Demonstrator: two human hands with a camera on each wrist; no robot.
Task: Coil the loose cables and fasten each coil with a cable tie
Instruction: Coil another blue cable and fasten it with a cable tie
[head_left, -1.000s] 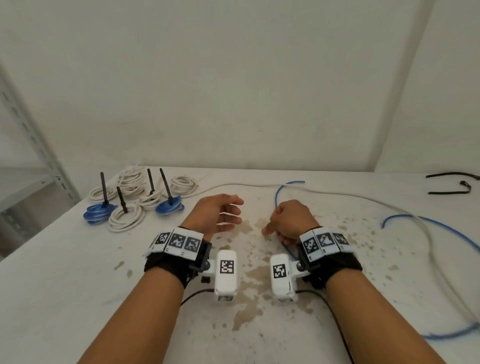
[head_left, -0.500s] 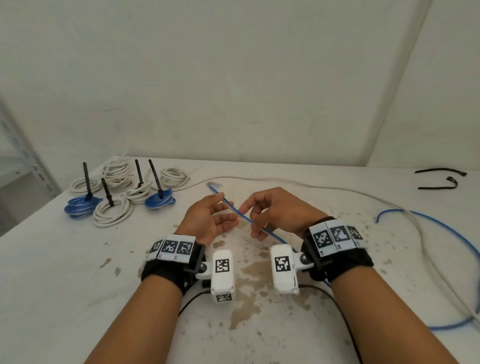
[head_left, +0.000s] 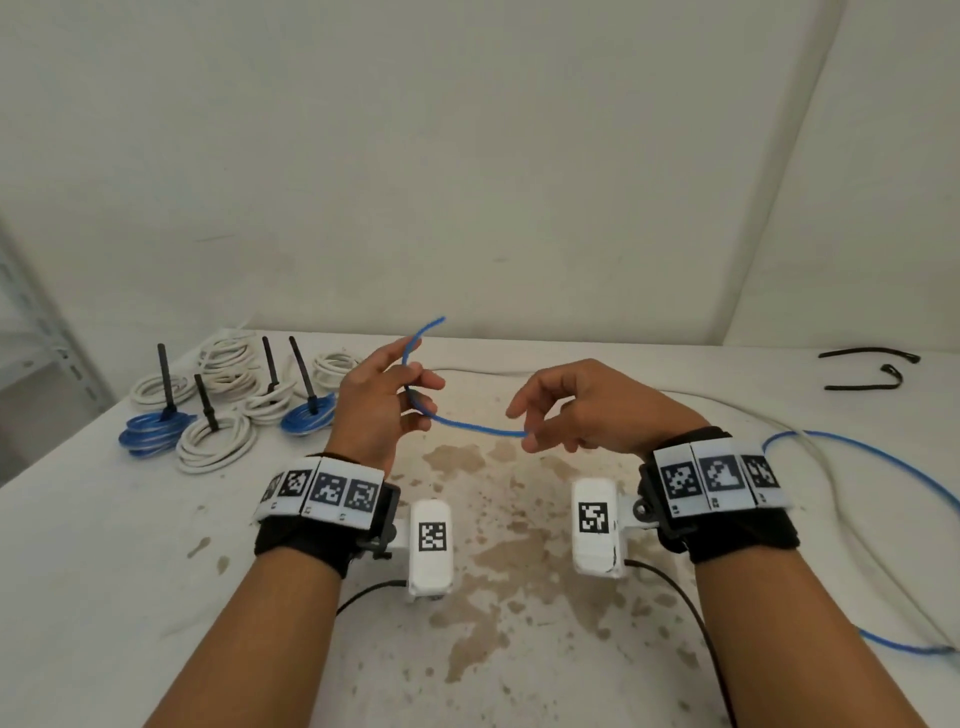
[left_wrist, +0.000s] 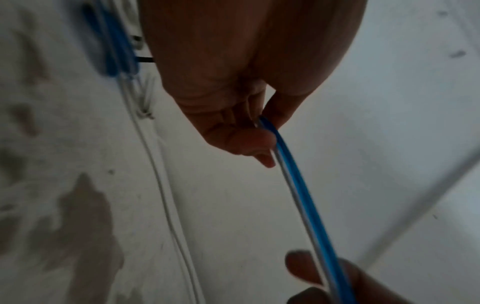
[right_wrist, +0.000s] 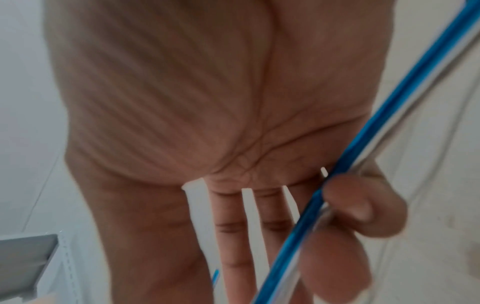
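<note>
blue cable held up between two hands

left hand (head_left: 379, 405) up over the table (head_left: 104, 519), fingers curled round the blue cable (head_left: 467, 427) near its tip. right hand (head_left: 587, 410) close by, thumb and finger pinching the same cable, other fingers spread. rest of it trailing off right. tied coils (head_left: 218, 415) far left.

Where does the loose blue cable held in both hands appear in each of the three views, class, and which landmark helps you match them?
Head: the blue cable spans the centre, from left hand to right hand, free end curving up.
Left wrist: blue cable runs from the fingers down to lower right.
Right wrist: blue cable crosses diagonally, upper right to bottom centre.
Shared landmark: the stained white table, visible in all three.
</note>
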